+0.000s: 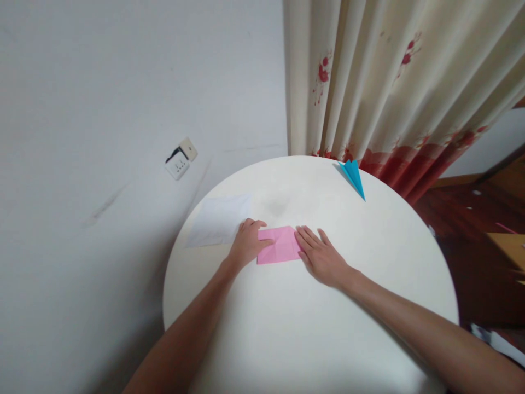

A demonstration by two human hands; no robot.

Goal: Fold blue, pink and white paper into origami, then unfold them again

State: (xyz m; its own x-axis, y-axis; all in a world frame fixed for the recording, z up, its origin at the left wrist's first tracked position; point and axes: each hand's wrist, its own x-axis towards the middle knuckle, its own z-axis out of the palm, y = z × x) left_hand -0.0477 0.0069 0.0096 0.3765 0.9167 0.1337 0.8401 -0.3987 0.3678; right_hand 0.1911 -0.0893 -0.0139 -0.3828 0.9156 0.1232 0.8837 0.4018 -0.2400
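Note:
A folded sheet of pink paper [281, 249] with visible creases lies flat on the round white table [287, 323]. At its left edge is my left hand [246, 241], the thumb stretched over the paper and the other fingers apart from it, beyond the edge. My right hand [322, 254] rests on the paper's right end with its fingers stretched out flat, covering that end. Both hands touch the pink paper.
A blue folded paper plane [353, 178] sits near the table's far right edge. White paper [217, 219] lies on the left. Behind are a wall with a socket [178, 165] and a cream and red curtain [381, 82].

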